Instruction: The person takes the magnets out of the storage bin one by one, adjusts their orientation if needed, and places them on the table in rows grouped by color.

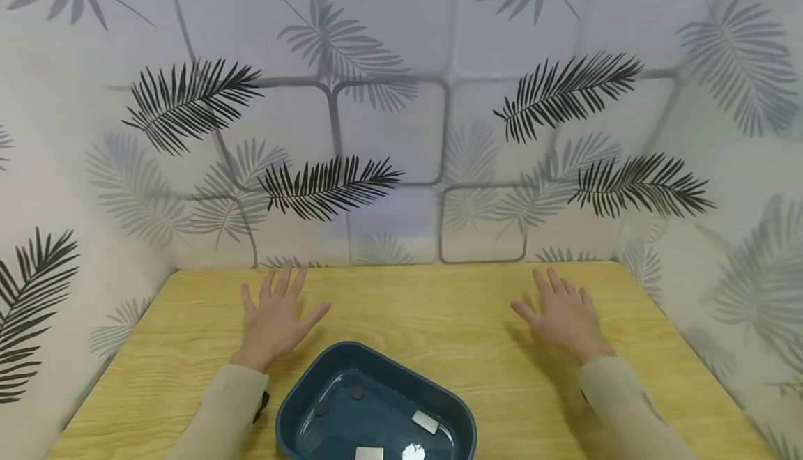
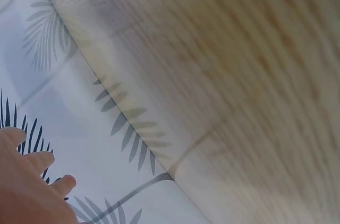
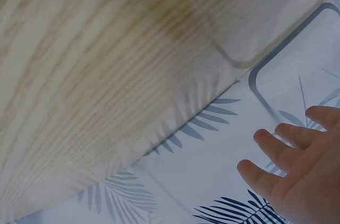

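My left hand [image 1: 274,327] is spread with straight fingers over the table, to the left of a dark blue tray [image 1: 401,382]. My right hand [image 1: 567,317], also with fingers apart, is over the table to the right of the tray. Neither hand holds anything. Inside the tray lie a small white block [image 1: 425,422], a silvery square piece [image 1: 369,454] at the bottom edge of the view, and two small dark discs, one a dark disc [image 1: 357,392] near the back wall. In the wrist views, the left fingers [image 2: 40,160] and right fingers [image 3: 276,152] show at the lower corners.
The wood-grain table [image 1: 414,307] runs back to a wall [image 1: 389,118] papered with grey and black leaf prints. Similar papered walls stand at the left and right sides. A bright reflection shows on the tray's floor near the front.
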### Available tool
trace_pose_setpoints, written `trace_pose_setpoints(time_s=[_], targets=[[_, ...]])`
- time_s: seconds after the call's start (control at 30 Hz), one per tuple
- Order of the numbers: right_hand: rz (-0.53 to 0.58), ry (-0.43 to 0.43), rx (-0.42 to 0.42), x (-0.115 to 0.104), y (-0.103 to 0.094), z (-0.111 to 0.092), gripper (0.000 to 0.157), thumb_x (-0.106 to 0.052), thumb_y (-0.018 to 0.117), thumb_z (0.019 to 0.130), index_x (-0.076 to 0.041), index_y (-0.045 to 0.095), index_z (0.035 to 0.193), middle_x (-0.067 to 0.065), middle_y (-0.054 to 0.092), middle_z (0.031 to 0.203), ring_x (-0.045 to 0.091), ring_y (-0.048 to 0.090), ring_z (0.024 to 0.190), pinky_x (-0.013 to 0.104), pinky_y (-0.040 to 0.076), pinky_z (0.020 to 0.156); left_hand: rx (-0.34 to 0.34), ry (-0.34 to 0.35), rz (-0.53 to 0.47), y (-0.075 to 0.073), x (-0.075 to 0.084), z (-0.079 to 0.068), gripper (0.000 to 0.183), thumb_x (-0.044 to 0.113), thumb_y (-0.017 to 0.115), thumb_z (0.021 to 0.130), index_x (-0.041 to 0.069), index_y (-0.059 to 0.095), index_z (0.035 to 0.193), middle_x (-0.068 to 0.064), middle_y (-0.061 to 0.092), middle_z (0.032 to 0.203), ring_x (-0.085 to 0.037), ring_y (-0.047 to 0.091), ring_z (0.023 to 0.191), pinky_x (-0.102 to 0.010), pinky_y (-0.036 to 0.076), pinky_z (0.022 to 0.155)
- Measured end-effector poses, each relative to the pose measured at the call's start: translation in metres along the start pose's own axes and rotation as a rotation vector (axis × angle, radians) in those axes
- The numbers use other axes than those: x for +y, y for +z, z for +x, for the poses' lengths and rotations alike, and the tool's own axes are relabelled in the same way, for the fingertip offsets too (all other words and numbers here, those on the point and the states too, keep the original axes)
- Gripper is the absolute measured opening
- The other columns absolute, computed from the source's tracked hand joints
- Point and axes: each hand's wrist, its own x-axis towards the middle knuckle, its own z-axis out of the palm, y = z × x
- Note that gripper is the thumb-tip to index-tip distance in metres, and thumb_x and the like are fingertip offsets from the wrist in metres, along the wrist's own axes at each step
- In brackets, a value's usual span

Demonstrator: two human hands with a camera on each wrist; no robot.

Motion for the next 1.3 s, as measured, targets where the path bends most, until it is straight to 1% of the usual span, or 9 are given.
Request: trace_pose_setpoints(time_s=[0.13, 0.2, 0.27, 0.5, 0.73, 0.83, 1.03, 1.17, 1.3], targets=[[-0.031, -0.017, 0.01, -0.002, -0.001, -0.002, 0.092, -0.069, 0.044, 0.101, -0.001, 0.028, 0.162, 0.03, 0.025, 0.166, 0.054, 0.031, 0.148, 0.076, 0.02, 0.121, 0.025, 0.01, 0.023, -0.001, -0.001, -0.004, 0.092, 0.072, 0.049, 0.097, 0.023, 0.016, 0.167, -0.013, 0.015, 0.174, -0.046, 0.015, 0.157, -0.081, -0.002, 0.12], [-0.037, -0.026, 0.015, -0.004, -0.003, -0.003, 0.091, -0.068, 0.045, 0.101, -0.001, 0.029, 0.161, 0.029, 0.026, 0.166, 0.053, 0.032, 0.148, 0.075, 0.022, 0.121, 0.03, 0.014, 0.023, -0.003, -0.001, -0.005, 0.091, 0.071, 0.05, 0.097, 0.023, 0.016, 0.167, -0.013, 0.016, 0.174, -0.046, 0.016, 0.157, -0.081, -0.002, 0.12], [-0.044, -0.035, 0.015, -0.005, -0.005, -0.005, 0.09, -0.068, 0.045, 0.102, -0.001, 0.029, 0.161, 0.029, 0.027, 0.166, 0.053, 0.033, 0.148, 0.075, 0.023, 0.121, 0.032, 0.018, 0.024, -0.004, -0.001, -0.007, 0.091, 0.07, 0.05, 0.097, 0.023, 0.016, 0.167, -0.013, 0.016, 0.174, -0.046, 0.016, 0.157, -0.081, -0.002, 0.12], [-0.039, -0.075, 0.024, -0.012, -0.012, -0.014, 0.09, -0.068, 0.045, 0.101, 0.0, 0.033, 0.16, 0.029, 0.03, 0.165, 0.052, 0.035, 0.147, 0.074, 0.024, 0.12, 0.031, 0.034, 0.005, -0.01, 0.001, -0.011, 0.091, 0.069, 0.052, 0.098, 0.022, 0.016, 0.167, -0.014, 0.017, 0.174, -0.045, 0.015, 0.157, -0.081, -0.005, 0.119], [-0.055, -0.118, 0.049, -0.016, -0.014, -0.019, 0.087, -0.066, 0.046, 0.102, -0.001, 0.035, 0.159, 0.028, 0.036, 0.162, 0.051, 0.041, 0.145, 0.073, 0.029, 0.119, 0.037, 0.043, -0.008, -0.013, 0.001, -0.015, 0.091, 0.068, 0.053, 0.098, 0.024, 0.016, 0.167, -0.012, 0.018, 0.174, -0.044, 0.016, 0.158, -0.08, -0.003, 0.12], [-0.051, -0.133, 0.066, -0.018, -0.015, -0.022, 0.085, -0.064, 0.048, 0.102, -0.001, 0.038, 0.157, 0.028, 0.04, 0.16, 0.051, 0.045, 0.142, 0.072, 0.032, 0.118, 0.029, 0.049, -0.019, -0.014, 0.002, -0.017, 0.09, 0.067, 0.053, 0.098, 0.022, 0.019, 0.167, -0.013, 0.019, 0.174, -0.044, 0.016, 0.158, -0.08, -0.004, 0.12], [-0.03, -0.165, 0.079, -0.023, -0.018, -0.033, 0.082, -0.062, 0.052, 0.102, -0.001, 0.042, 0.155, 0.028, 0.047, 0.156, 0.052, 0.05, 0.137, 0.071, 0.037, 0.114, 0.033, 0.064, -0.026, -0.017, 0.005, -0.021, 0.087, 0.065, 0.056, 0.098, 0.018, 0.027, 0.165, -0.015, 0.028, 0.17, -0.044, 0.02, 0.157, -0.08, -0.002, 0.12], [-0.037, -0.185, 0.086, -0.025, -0.018, -0.038, 0.08, -0.061, 0.054, 0.101, -0.002, 0.044, 0.155, 0.026, 0.05, 0.153, 0.051, 0.053, 0.134, 0.071, 0.039, 0.113, 0.029, 0.072, -0.033, -0.021, 0.008, -0.023, 0.086, 0.064, 0.056, 0.098, 0.019, 0.026, 0.165, -0.014, 0.029, 0.17, -0.044, 0.021, 0.157, -0.08, -0.002, 0.121], [-0.046, -0.196, 0.092, -0.027, -0.016, -0.042, 0.078, -0.06, 0.056, 0.1, -0.003, 0.048, 0.152, 0.025, 0.053, 0.151, 0.05, 0.054, 0.133, 0.071, 0.041, 0.112, 0.025, 0.082, -0.041, -0.021, 0.009, -0.026, 0.085, 0.063, 0.056, 0.099, 0.018, 0.028, 0.165, -0.014, 0.029, 0.17, -0.045, 0.024, 0.156, -0.08, -0.002, 0.12]])
